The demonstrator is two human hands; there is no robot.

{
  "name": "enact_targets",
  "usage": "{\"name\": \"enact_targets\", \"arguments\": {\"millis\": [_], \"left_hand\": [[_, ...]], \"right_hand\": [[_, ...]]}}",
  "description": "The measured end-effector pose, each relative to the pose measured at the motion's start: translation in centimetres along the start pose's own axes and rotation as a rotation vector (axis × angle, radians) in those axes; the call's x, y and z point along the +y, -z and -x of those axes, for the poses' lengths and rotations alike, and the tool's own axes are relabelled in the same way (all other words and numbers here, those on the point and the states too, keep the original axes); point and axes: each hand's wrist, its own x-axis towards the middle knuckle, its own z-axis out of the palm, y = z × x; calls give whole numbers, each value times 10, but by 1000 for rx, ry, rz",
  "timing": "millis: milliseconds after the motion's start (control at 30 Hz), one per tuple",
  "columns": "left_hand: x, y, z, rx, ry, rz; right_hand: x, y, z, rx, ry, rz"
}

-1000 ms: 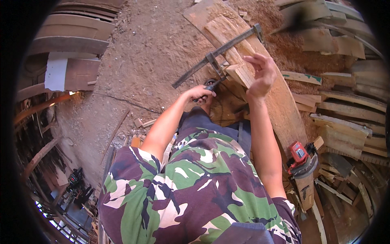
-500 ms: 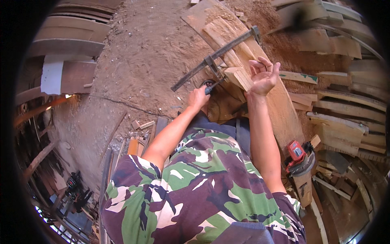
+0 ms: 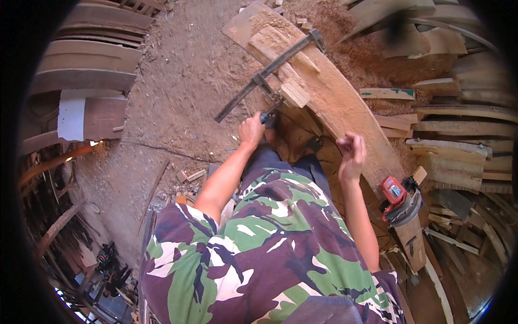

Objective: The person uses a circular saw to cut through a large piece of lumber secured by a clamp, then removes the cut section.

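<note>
A dark metal bar clamp lies slantwise across a long wooden plank. My left hand is closed around the clamp's dark blue screw handle. Close to the clamp's sliding jaw, a short pale wood block sits at the plank's left edge. A flat piece of wood lies on the plank under the clamp bar. Above the plank's near right part, my right hand is raised with loosely bent fingers and nothing in it.
A red power tool with a round dark base rests at the plank's near end. Stacked boards line the right side; more boards stand at the left. Sawdust covers the ground, where a cable runs. Wood offcuts lie left of me.
My right hand has drawn back toward me from beside the wood block, its fingers now more bent. My left hand stays on the clamp handle. The whole view has shifted slightly.
</note>
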Motion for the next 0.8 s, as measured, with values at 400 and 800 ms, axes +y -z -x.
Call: {"name": "enact_targets", "arguments": {"millis": [400,800], "left_hand": [[-46,-3,-56,-670,100,565],[-45,-14,-67,-724,113,600]], "right_hand": [[-25,247,129,579,282,521],[-22,307,124,767,163,1041]]}}
